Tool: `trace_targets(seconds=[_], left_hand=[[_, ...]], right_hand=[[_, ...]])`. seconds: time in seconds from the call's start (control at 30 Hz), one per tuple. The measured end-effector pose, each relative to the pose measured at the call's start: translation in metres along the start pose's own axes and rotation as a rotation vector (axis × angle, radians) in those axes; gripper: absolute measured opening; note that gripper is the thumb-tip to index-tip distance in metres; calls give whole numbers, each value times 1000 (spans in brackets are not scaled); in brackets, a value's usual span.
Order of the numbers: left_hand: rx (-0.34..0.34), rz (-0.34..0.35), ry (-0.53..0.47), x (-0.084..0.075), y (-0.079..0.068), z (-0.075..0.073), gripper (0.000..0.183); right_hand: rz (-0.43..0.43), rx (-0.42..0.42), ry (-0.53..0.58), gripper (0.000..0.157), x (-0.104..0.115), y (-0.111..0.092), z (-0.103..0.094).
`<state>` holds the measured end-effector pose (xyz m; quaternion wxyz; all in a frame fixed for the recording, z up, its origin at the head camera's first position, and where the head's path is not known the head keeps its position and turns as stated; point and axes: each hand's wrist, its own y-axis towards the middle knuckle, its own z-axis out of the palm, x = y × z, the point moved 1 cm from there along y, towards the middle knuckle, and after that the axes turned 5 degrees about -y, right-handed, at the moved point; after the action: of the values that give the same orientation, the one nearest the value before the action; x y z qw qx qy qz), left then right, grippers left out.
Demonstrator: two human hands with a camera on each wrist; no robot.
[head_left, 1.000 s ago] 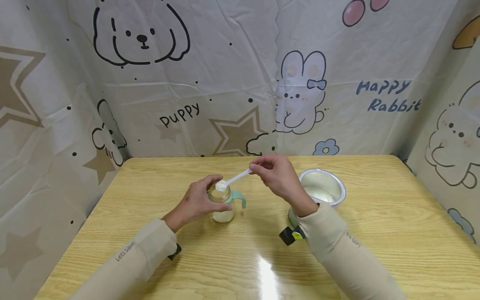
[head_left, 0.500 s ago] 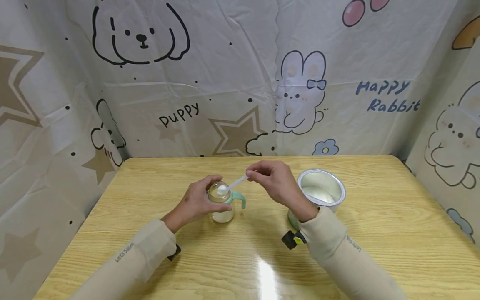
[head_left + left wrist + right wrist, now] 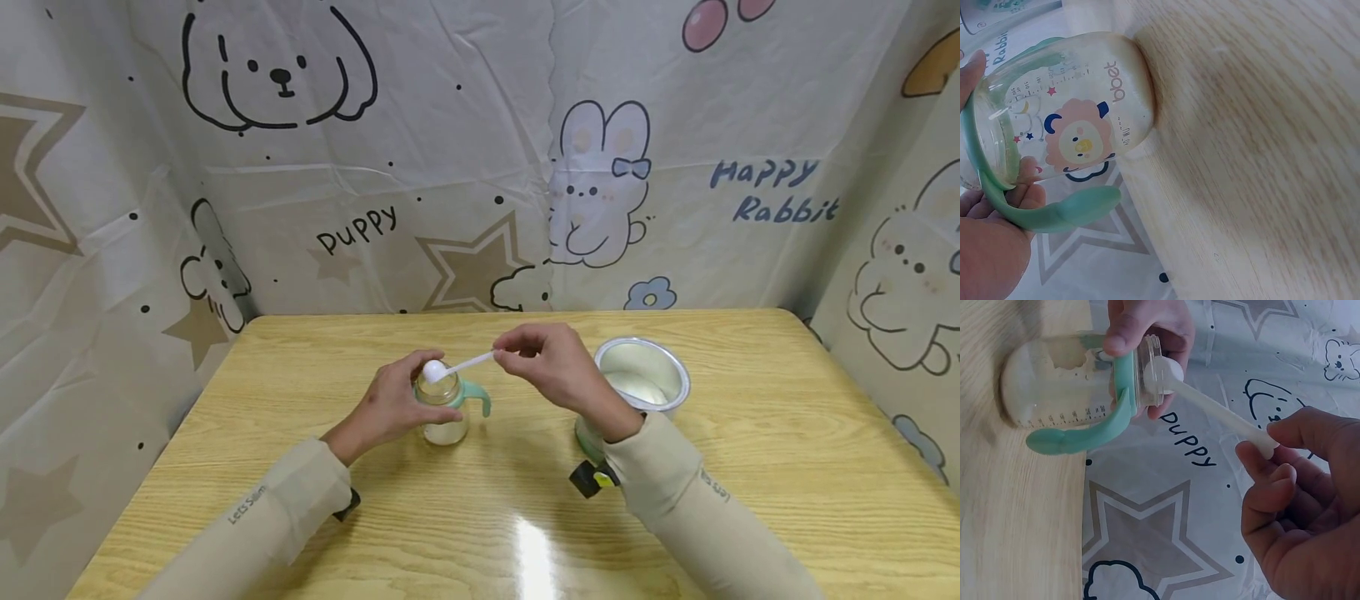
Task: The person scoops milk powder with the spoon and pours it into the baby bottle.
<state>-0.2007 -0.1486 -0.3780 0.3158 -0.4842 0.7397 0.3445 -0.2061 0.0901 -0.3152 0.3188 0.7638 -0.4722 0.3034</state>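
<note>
A clear baby bottle (image 3: pixel 447 432) with green handles (image 3: pixel 1066 212) stands on the table, a lion-like animal printed on its wall. My left hand (image 3: pixel 393 402) grips it round the neck, thumb on the near side. Pale powder or liquid shows low inside the bottle; I cannot tell which. My right hand (image 3: pixel 551 367) pinches the end of a white scoop's handle (image 3: pixel 1216 412) between thumb and fingers. The scoop's bowl (image 3: pixel 433 372) is tipped over at the bottle's open mouth, its rounded underside upward in the head view.
Right of the bottle, partly behind my right forearm, stands an open tin (image 3: pixel 678 392) with a silver rim and pale contents low inside. Both stand on a wood-grain table (image 3: pixel 757 433). A printed cloth (image 3: pixel 465 167) hangs behind the table's far edge.
The scoop, earlier heaped with white powder above the bottle's mouth, came down to it and turned over; its heap is no longer visible. My left hand and the bottle stayed put.
</note>
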Motion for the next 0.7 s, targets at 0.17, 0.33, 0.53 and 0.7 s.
trace_targets(seconds=[0.17, 0.33, 0.53, 0.7], left_hand=[[5, -6, 5, 0, 0, 0, 83], [15, -6, 19, 0, 1, -1, 83], [32, -9, 29, -1, 2, -2, 84], [41, 1, 34, -2, 2, -3, 83]], right_hand=[[-2, 8, -29, 12, 0, 0, -2], [0, 7, -35, 12, 0, 0, -3], [37, 5, -22, 15, -3, 1, -5], [67, 7, 15, 17, -4, 1, -7]])
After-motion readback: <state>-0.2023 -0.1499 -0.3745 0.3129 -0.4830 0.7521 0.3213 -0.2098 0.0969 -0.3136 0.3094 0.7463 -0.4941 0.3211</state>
